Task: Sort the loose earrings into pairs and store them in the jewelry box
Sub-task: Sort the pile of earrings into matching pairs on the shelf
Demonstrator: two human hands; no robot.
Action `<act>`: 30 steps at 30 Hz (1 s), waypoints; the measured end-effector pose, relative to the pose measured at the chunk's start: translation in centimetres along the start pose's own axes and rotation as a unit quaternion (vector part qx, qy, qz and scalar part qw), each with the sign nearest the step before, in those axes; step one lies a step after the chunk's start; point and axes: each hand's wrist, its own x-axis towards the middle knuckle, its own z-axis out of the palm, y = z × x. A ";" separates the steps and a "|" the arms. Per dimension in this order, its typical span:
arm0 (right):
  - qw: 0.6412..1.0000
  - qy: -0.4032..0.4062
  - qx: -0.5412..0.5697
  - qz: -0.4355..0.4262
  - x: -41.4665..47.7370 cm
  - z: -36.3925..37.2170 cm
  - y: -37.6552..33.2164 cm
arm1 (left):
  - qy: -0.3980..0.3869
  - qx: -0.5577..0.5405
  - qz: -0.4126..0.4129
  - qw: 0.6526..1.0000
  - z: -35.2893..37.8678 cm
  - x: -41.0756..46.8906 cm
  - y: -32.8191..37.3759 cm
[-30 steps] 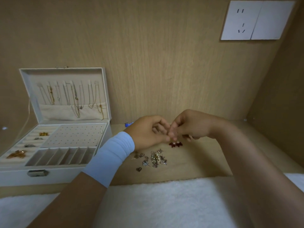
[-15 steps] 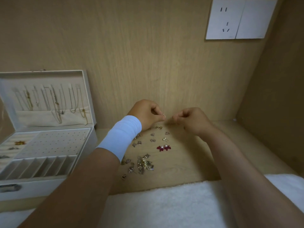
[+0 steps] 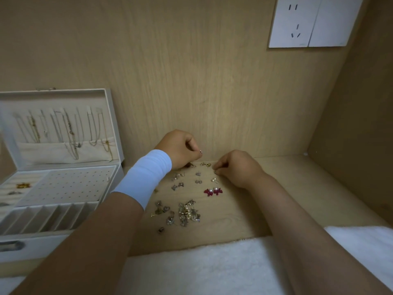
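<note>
Item: stud earring (image 3: pixel 201 152), small, pale-headed, pinched at the fingertips of the left grip (image 3: pixel 180 149) and raised just above the far row of laid-out pairs (image 3: pixel 198 181) on the bench (image 3: pixel 287 188). Right grip (image 3: pixel 236 167): fingers curled, tips down at a tiny piece on the bench; whether it is pinched cannot be told. Unsorted heap (image 3: pixel 188 211): nearer the person, between the forearms. Jewelry box (image 3: pixel 36 241): lid open, standing well to the left of both grips. The left grip is nearer it, so stowing probably falls to that side, moving leftward.
</note>
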 end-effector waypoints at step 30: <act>0.763 -0.196 0.568 0.238 -0.6 -2.6 -1.1 | -0.100 -0.204 0.049 0.973 1.4 -1.8 -1.9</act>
